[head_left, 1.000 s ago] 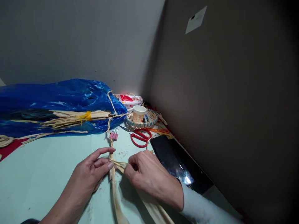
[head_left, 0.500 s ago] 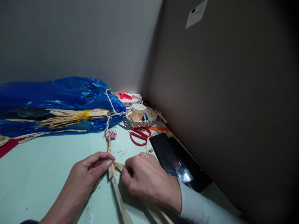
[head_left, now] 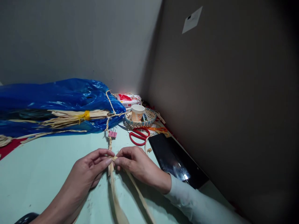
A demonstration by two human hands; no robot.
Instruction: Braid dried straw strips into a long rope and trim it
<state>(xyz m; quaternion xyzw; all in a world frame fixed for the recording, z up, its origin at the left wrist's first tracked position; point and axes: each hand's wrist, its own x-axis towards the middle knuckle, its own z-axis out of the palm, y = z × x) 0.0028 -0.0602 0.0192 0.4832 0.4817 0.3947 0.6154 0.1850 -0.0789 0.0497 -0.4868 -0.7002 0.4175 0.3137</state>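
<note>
Two bare hands meet at the near middle of a pale green table [head_left: 42, 168], fingertips together. The left hand [head_left: 90, 169] and the right hand [head_left: 136, 161] each pinch closed on the straw strips [head_left: 116, 199] at the point where the strips join. The loose ends of the strips trail back along the table toward the viewer. From the pinch a thin braided cord [head_left: 109, 143] runs away across the table, with a pink binder clip [head_left: 113, 134] just beside it. Right of the clip lie red scissors [head_left: 137, 137], and nearer the right wall a black tablet [head_left: 174, 155] lies flat. Behind the scissors a woven basket [head_left: 150, 117] holds a paper cup [head_left: 137, 112]. Farther left, a tied straw bundle [head_left: 70, 117] rests on a blue plastic bag [head_left: 58, 95] against the grey wall.
</note>
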